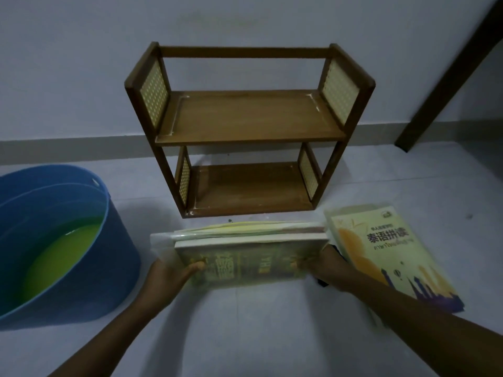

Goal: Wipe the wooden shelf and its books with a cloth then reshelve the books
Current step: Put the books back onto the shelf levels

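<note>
Dim indoor corner, light low and bluish. Plain pale wall (pixel 81 77) behind, unmarked apart from faint smudge high up. Grey skirting strip (pixel 68 149) along wall's foot. Pale smooth floor (pixel 258 322), soft shadows across it, small dark speck at right. Dark wooden beam or furniture leg (pixel 446 77) slanting down from upper right corner to floor. Blue plastic tub (pixel 119 257) at left on floor, yellow-green liquid (pixel 62 257) inside.
</note>
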### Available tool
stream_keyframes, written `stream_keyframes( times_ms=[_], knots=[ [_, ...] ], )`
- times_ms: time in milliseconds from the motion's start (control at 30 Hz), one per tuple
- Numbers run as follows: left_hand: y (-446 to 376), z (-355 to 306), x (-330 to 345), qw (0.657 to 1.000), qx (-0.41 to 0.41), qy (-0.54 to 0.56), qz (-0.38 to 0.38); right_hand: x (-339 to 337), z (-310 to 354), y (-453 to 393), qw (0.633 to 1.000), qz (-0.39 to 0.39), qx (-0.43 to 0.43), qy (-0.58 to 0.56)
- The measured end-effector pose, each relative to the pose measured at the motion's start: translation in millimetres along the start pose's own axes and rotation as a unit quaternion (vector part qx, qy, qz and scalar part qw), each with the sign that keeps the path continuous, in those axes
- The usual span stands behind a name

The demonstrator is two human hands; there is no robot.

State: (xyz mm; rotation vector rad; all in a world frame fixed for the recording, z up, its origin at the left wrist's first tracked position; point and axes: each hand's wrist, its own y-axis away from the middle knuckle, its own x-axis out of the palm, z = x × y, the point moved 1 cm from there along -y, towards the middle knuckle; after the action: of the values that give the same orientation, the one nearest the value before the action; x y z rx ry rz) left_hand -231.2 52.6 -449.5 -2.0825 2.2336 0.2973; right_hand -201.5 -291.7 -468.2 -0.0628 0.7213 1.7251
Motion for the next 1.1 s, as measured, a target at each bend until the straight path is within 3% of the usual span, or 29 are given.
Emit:
stream_keyframes(
  times_ms=[267,333,433,567,700,833,933,1100],
  knots=[
    [-0.2,13.9,3.5,0.997,-0.080,0.001,0.007,12.1,11.0,7.9,0.999,-0.029,-0.016,0.029],
    [-4.0,16.3,2.7,0.995,-0.104,-0.013,0.002,13.5,17.4,11.4,0.997,-0.067,-0.020,0.027],
    [-12.2,6.0,-0.2,0.994,-0.103,-0.032,-0.015,5.3,25.2,15.3,0.998,-0.046,-0.036,0.002],
    [-20.4,-49.5,-9.0,0.995,-0.092,-0.029,-0.040,-21.1,56.7,24.9,0.990,-0.063,-0.098,-0.085],
    [-37.4,-135.4,-16.1,0.997,0.001,-0.059,-0.054,-57.9,110.4,35.5,0.972,-0.113,-0.141,-0.151],
    [-74.0,-205.4,-18.9,0.985,0.064,-0.128,-0.093,-94.8,174.0,31.0,0.951,-0.190,-0.196,-0.144],
    [-113.7,-231.6,-15.6,0.976,0.054,-0.163,-0.131,-111.0,212.8,10.6,0.943,-0.242,-0.197,-0.116],
    [-167.0,-233.7,-10.9,0.965,-0.001,-0.203,-0.166,-119.7,241.5,-34.6,0.949,-0.258,-0.179,-0.033]
  ],
)
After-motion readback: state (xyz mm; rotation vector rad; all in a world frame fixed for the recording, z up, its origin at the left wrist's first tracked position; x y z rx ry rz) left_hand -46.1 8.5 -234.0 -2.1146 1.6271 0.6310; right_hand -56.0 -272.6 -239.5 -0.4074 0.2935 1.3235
